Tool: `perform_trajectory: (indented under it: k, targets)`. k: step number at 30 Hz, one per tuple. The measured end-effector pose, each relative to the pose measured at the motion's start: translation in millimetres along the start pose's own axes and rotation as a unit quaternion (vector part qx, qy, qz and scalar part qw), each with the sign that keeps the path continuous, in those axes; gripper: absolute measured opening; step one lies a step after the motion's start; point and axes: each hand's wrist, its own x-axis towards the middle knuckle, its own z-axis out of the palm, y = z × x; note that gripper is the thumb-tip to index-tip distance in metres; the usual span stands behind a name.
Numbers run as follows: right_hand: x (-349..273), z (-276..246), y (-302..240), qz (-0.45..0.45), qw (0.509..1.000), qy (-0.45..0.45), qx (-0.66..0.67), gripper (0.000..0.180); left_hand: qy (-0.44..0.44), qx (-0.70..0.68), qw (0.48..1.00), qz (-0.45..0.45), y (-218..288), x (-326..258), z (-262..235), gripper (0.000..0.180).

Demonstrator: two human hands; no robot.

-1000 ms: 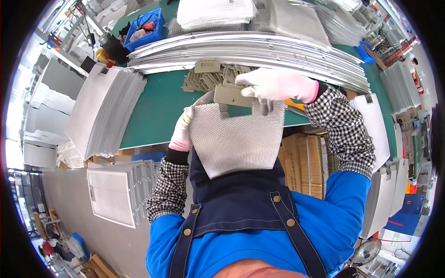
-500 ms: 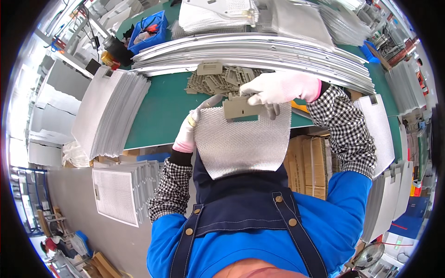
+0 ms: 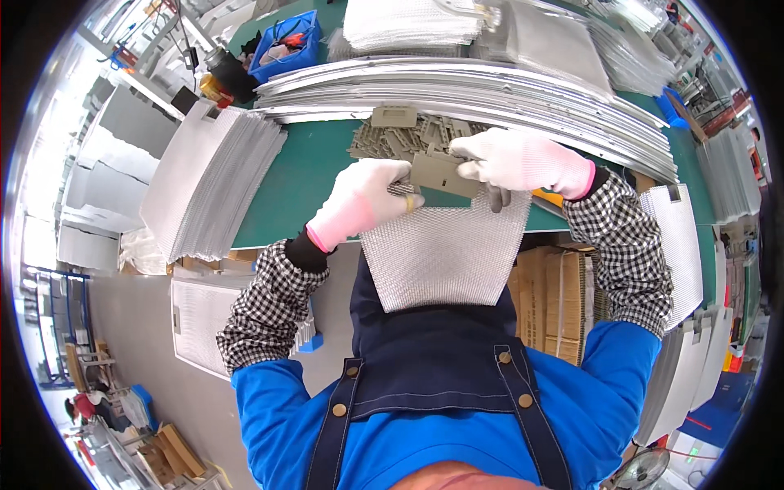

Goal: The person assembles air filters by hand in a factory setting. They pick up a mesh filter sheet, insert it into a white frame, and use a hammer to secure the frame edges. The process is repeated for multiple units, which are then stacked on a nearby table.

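Note:
A silvery mesh filter panel rests with its far edge at the green table's near rim and hangs down against my apron. A flat grey plastic handle piece sits on its top edge. My left hand, in a white glove, pinches the left end of that piece. My right hand, gloved too, grips its right end from above. Just beyond lies a heap of the same grey plastic pieces.
A green table carries long stacked metal strips, a fanned stack of mesh panels at left, more stacks at the back, and a blue bin. Cardboard boxes stand under the table; further panels lean at right.
My left hand has come up from the panel's left edge to the grey piece. The piece now lies lower along the panel's top edge, held from both ends.

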Motion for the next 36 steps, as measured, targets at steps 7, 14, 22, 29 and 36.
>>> perform_trajectory:
  k: [7, 14, 22, 29, 36]
  targets:
    - [14, -1, -4, -0.005, 0.992, -0.024, -0.120, 0.035, -0.067, 0.030, 0.996, -0.057, 14, 4, -14, 0.046]
    - [31, 12, 48, -0.106, 0.979, 0.133, -0.111, 0.055, 0.105, -0.152, 0.983, -0.006, -23, 0, 6, 0.037]
    - [26, 11, 71, -0.083, 0.987, 0.048, -0.126, 0.043, 0.081, -0.105, 0.985, 0.107, -27, 7, 7, 0.019]
    - [19, 17, 44, -0.086, 0.992, 0.029, -0.092, 0.040, -0.078, -0.009, 0.989, 0.122, 12, 38, -24, 0.030]
    - [0, 16, 42, -0.060, 0.993, 0.024, -0.097, 0.038, -0.352, 0.021, 0.933, 0.070, 37, 65, -7, 0.044]
